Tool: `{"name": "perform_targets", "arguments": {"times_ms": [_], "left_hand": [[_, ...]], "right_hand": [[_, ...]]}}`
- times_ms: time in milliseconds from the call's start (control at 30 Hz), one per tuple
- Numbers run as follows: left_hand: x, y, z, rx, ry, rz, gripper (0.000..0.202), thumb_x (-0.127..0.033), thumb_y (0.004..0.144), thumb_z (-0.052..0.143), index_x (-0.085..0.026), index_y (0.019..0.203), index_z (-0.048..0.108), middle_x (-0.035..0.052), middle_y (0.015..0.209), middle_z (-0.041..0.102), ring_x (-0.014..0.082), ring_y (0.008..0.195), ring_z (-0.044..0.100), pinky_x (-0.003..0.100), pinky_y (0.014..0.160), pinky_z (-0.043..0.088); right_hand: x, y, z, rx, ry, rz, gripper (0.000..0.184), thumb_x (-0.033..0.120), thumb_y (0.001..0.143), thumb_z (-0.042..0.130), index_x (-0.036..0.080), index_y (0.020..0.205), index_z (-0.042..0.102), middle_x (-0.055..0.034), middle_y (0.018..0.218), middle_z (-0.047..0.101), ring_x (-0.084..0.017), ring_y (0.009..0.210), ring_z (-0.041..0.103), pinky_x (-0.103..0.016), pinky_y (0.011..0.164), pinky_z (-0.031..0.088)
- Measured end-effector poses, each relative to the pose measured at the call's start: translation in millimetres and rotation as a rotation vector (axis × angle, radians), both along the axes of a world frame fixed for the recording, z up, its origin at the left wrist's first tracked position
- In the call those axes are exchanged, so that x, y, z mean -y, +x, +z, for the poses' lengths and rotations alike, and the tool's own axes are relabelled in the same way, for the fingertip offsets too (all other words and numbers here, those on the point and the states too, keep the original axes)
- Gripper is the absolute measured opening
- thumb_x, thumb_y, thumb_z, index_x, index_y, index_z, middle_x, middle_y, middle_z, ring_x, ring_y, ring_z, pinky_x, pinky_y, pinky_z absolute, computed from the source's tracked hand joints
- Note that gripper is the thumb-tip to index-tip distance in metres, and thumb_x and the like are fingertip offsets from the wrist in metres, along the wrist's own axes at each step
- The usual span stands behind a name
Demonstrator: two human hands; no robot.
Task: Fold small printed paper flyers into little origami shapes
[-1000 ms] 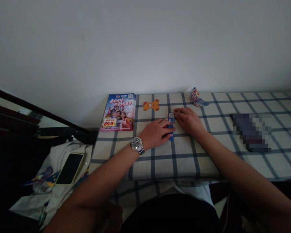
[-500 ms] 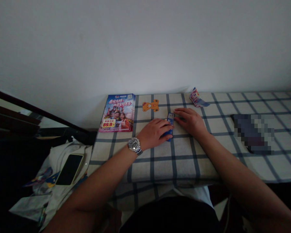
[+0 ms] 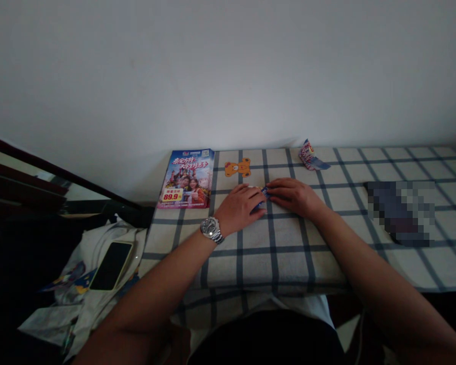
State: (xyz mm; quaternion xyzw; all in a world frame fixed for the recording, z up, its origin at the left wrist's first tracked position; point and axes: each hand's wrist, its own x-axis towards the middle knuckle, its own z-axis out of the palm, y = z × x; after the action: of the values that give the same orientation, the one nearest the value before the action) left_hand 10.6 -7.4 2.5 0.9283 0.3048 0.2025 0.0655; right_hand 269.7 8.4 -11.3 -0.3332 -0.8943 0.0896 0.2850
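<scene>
A small folded blue flyer (image 3: pixel 259 205) lies on the checked tablecloth, mostly covered by my hands. My left hand (image 3: pixel 240 207), with a metal watch at its wrist, has its fingers bent over the paper and holds it. From the other side, my right hand (image 3: pixel 293 196) presses its closed fingertips on the flyer's far right edge. Left of my hands sits a stack of printed flyers (image 3: pixel 187 177). Just beyond my left hand is a flat orange bear cutout (image 3: pixel 237 167). The underside of the folded paper is hidden.
A crumpled or folded printed paper (image 3: pixel 312 156) stands near the wall (image 3: pixel 228 76). On the right of the tablecloth (image 3: pixel 247 258) lies a dark, pixelated flat object (image 3: pixel 401 215). A phone (image 3: pixel 111 265) rests on white bags (image 3: pixel 87 243) left of the table.
My right hand has come down and left onto the folded flyer. The strip with the QR code that stuck out is no longer visible. My left hand stays on the paper.
</scene>
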Motion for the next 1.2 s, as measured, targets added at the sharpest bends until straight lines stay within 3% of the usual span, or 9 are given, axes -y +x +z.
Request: {"name": "perform_targets", "arguments": {"times_ms": [267,567,767,967,1100,1200], "left_hand": [[0,0,1.8,0.007,0.004,0.165,0.033,-0.035,0.098,0.07,-0.018,0.125,0.064,0.0085,0.127,0.068,0.0268,0.115,0.065,0.044,0.102,0.053],[-1,0,-0.7,0.089,-0.007,0.177,0.02,-0.027,0.097,0.069,-0.018,0.114,0.073,0.0063,0.121,0.072,0.0228,0.108,0.069,0.039,0.097,0.058],[1,1,-0.3,0.126,0.001,0.201,0.018,-0.027,0.1,0.063,-0.019,0.111,0.075,0.0045,0.118,0.074,0.0198,0.101,0.071,0.033,0.084,0.06],[2,2,5.2,0.125,-0.035,0.268,0.013,-0.022,0.101,0.06,-0.019,0.107,0.071,0.0042,0.11,0.075,0.0176,0.093,0.071,0.029,0.074,0.056],[2,2,5.5,0.174,-0.057,0.287,0.012,-0.022,0.103,0.058,-0.019,0.105,0.069,0.0043,0.105,0.074,0.0173,0.091,0.071,0.028,0.076,0.055],[1,2,5.8,0.236,-0.061,0.296,0.01,-0.022,0.103,0.058,-0.019,0.103,0.068,0.0042,0.102,0.073,0.0176,0.091,0.071,0.029,0.079,0.055]], "right_hand": [[2,-3,3.3,0.028,0.038,-0.013,0.018,0.028,0.101,0.065,0.023,0.112,0.079,-0.0103,0.117,0.077,-0.026,0.105,0.073,-0.044,0.092,0.062],[4,-5,4.3,0.04,0.037,-0.027,0.018,0.029,0.102,0.064,0.024,0.112,0.078,-0.0098,0.117,0.077,-0.026,0.104,0.072,-0.044,0.091,0.06],[7,-7,8.2,0.011,-0.01,-0.048,0.021,0.033,0.103,0.061,0.025,0.116,0.077,-0.0095,0.116,0.077,-0.027,0.107,0.071,-0.045,0.093,0.06],[9,-10,10.7,-0.128,0.019,-0.176,0.023,0.033,0.1,0.065,0.026,0.121,0.072,-0.0105,0.118,0.073,-0.028,0.111,0.068,-0.047,0.098,0.058],[14,-15,16.1,-0.219,-0.023,-0.317,0.034,0.042,0.094,0.074,0.022,0.121,0.068,-0.0107,0.108,0.071,-0.026,0.096,0.069,-0.041,0.084,0.06],[18,-19,17.9,-0.263,-0.149,-0.36,0.042,0.048,0.09,0.078,0.022,0.12,0.066,-0.0062,0.094,0.073,-0.021,0.075,0.067,-0.037,0.07,0.059]]}}
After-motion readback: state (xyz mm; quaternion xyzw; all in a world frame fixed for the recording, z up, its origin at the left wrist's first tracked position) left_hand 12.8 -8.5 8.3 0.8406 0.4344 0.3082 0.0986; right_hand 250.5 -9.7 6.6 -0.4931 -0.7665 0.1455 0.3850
